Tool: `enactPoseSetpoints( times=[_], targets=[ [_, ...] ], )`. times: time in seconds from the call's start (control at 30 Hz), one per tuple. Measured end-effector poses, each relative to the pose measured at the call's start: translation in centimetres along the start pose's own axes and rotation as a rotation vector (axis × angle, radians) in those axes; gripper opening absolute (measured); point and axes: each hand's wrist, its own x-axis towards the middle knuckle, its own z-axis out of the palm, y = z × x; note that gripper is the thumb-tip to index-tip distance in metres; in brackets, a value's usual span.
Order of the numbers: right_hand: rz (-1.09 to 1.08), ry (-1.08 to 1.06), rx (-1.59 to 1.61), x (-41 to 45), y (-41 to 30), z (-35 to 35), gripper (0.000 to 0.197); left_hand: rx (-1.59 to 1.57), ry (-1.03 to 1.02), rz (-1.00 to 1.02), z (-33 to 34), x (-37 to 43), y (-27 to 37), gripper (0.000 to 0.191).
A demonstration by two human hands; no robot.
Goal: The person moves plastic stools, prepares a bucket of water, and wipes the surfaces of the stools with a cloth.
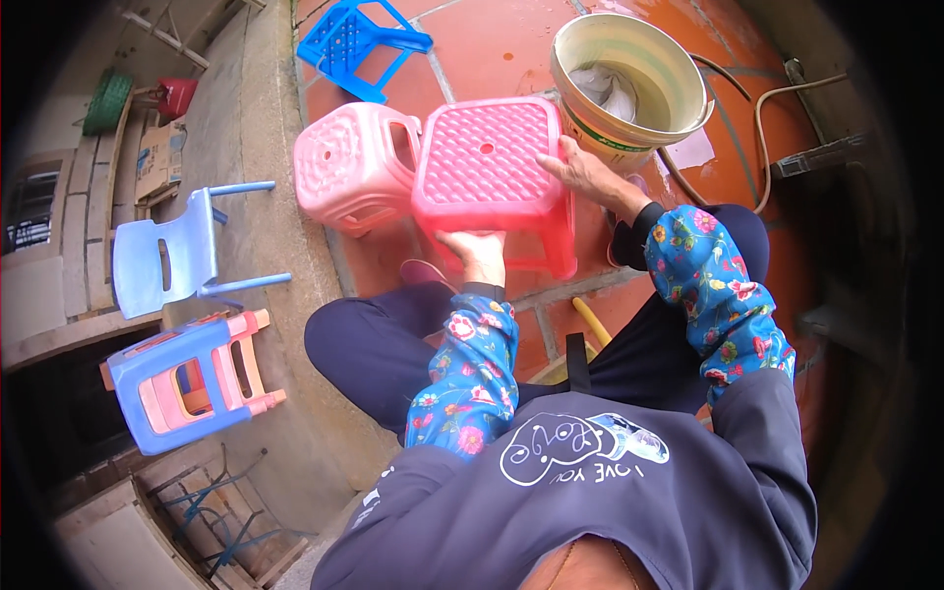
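A bright pink plastic stool (487,166) with a woven-pattern seat and a small centre hole stands upright before me. My left hand (476,254) grips its near side from below, the fingers partly hidden under the rim. At the stool's right edge is my right hand (590,173), its fingers laid over the seat's side. A paler pink plastic stool (346,162) leans beside it on the left, apparently touching it. Behind my right hand is a large plastic bucket (612,136) holding cloudy water and a whitish cloth (608,92).
A small blue plastic stool (361,48) lies tipped on the tiled floor (501,55). Hoses (759,140) run along the right. On the concrete ledge (310,310) at left stand a light blue plastic chair (166,254) and stacked stools (177,391). A yellow handle (590,321) lies between my legs.
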Motion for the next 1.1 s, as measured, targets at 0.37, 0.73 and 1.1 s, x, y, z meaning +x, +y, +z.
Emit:
enactPoseSetpoints(
  times=[0.37,0.73,1.1],
  targets=[
    [0.089,-0.059,-0.178,0.2,1.9,6.7,0.079,0.263,0.678,-1.327,-10.0,4.6,-2.2,0.075],
    [0.027,-0.032,-0.162,3.6,2.7,7.9,0.074,0.102,0.032,-0.913,-16.4,24.7,-7.4,0.067],
    [-0.045,-0.002,-0.286,11.2,3.5,2.8,0.055,0.937,-0.708,0.186,0.1,16.7,-4.9,0.069]
  ],
)
